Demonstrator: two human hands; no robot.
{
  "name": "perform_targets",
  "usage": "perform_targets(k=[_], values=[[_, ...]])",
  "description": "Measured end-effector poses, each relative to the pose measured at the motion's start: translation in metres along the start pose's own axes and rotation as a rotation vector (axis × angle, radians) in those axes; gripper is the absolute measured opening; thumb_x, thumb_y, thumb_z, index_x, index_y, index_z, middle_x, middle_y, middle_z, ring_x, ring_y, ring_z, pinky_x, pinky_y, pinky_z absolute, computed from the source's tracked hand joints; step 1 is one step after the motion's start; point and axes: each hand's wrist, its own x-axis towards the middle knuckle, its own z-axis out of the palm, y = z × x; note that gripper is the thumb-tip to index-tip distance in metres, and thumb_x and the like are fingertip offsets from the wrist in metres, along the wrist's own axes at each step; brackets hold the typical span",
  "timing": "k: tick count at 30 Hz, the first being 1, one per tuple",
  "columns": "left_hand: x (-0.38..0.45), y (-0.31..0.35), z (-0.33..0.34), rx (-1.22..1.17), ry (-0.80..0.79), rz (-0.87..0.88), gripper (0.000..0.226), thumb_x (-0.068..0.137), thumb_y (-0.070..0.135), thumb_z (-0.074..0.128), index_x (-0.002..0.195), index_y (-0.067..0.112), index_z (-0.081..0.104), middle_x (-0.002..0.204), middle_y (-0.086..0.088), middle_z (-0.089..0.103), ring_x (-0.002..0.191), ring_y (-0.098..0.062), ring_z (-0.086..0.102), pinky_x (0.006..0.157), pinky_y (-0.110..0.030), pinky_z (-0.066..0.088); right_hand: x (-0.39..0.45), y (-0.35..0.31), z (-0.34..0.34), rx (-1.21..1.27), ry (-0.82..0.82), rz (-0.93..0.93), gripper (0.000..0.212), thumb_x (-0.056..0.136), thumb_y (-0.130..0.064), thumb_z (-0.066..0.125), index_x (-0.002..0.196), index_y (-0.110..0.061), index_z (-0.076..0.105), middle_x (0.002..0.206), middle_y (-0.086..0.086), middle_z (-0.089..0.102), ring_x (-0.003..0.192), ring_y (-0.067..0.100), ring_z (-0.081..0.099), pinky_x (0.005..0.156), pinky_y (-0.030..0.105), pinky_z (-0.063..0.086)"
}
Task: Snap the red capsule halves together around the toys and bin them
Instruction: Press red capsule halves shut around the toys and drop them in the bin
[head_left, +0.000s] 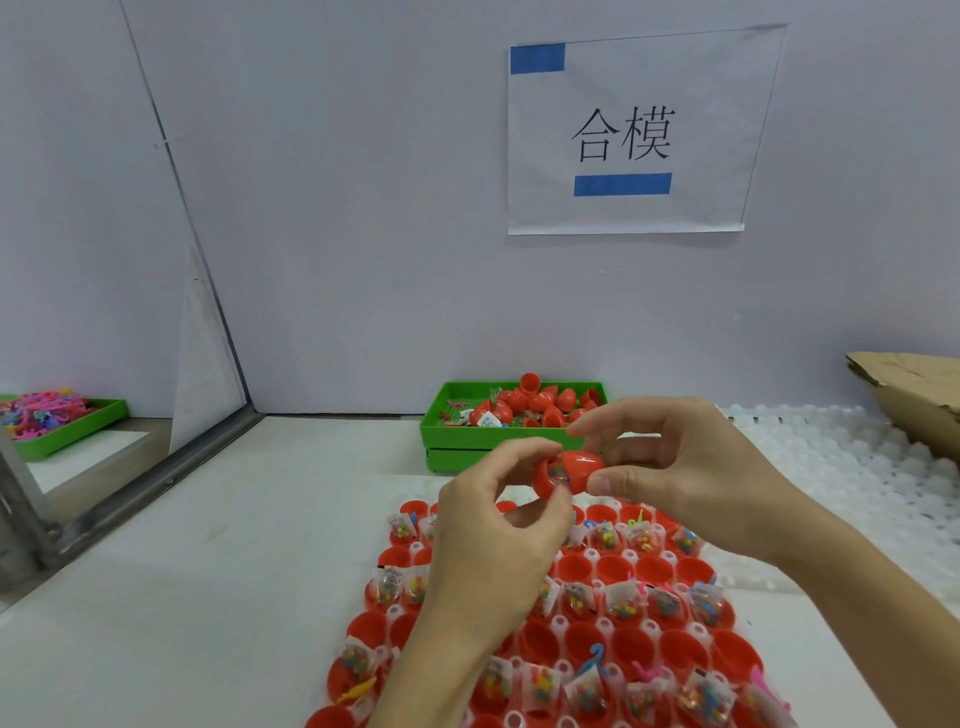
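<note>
Pinching the filled lower half (549, 477) in the left hand (498, 540) and the cap (587, 467) in the right hand (670, 467) above the tray (597, 597), a skewed press could trap the toy packet (558, 475) in the seam

White paper sign (636, 135) taped to the wall at one o'clock, printed with two large black Chinese characters, 合模, between blue tape strips. Small white label on a red capsule (491, 415) in the green bin (441, 421), too small to read.
</note>
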Motion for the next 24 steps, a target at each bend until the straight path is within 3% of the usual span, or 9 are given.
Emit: perform_targets(k=[8, 12, 16, 21, 24], values=[[-0.0017, 0.0034, 0.0001, -0.035, 0.035, 0.016, 0.03, 0.087, -0.002, 0.07, 0.1, 0.025, 0.073, 0.091, 0.016, 0.07, 0.078, 0.004, 0.069, 0.066, -0.008, 0.053, 0.0017, 0.0027, 0.001, 0.025, 0.01, 0.008, 0.036, 0.071, -0.012, 0.084, 0.103, -0.025, 0.075, 0.092, -0.002, 0.074, 0.081, 0.017, 0.076, 0.074, 0.024, 0.059], [-0.0007, 0.0017, 0.0017, -0.049, 0.095, 0.004, 0.032, 0.085, 0.002, 0.073, 0.105, 0.027, 0.076, 0.103, 0.01, 0.074, 0.093, -0.001, 0.068, 0.069, -0.012, 0.056, 0.0022, 0.0025, 0.0009, 0.048, 0.031, 0.005, 0.039, 0.063, -0.026, 0.082, 0.102, -0.027, 0.075, 0.092, -0.002, 0.074, 0.082, 0.017, 0.076, 0.075, 0.027, 0.06], [-0.0001, 0.0008, 0.0009, -0.037, 0.08, 0.012, 0.032, 0.087, 0.0, 0.07, 0.1, 0.029, 0.075, 0.105, 0.014, 0.073, 0.096, -0.008, 0.07, 0.071, -0.017, 0.058, 0.0018, 0.0017, 0.0004, 0.067, 0.031, -0.006, 0.039, 0.062, -0.029, 0.082, 0.1, -0.028, 0.076, 0.089, -0.004, 0.074, 0.081, 0.017, 0.076, 0.072, 0.024, 0.059], [0.0001, 0.0007, 0.0008, 0.017, 0.078, 0.024, 0.037, 0.089, 0.002, 0.069, 0.097, 0.038, 0.072, 0.104, 0.01, 0.073, 0.098, -0.007, 0.069, 0.071, -0.017, 0.058, 0.0022, 0.0009, 0.0021, 0.086, 0.023, -0.021, 0.038, 0.063, -0.024, 0.082, 0.101, -0.025, 0.076, 0.089, -0.001, 0.074, 0.079, 0.018, 0.076, 0.071, 0.021, 0.058], [0.0005, 0.0009, 0.0011, 0.051, 0.079, 0.027, 0.038, 0.09, 0.006, 0.07, 0.097, 0.043, 0.072, 0.111, 0.02, 0.07, 0.106, 0.0, 0.064, 0.074, -0.014, 0.057, 0.0025, 0.0008, 0.0031, 0.086, 0.026, -0.026, 0.039, 0.063, -0.025, 0.083, 0.101, -0.026, 0.076, 0.088, -0.001, 0.074, 0.079, 0.018, 0.076, 0.069, 0.021, 0.058]])
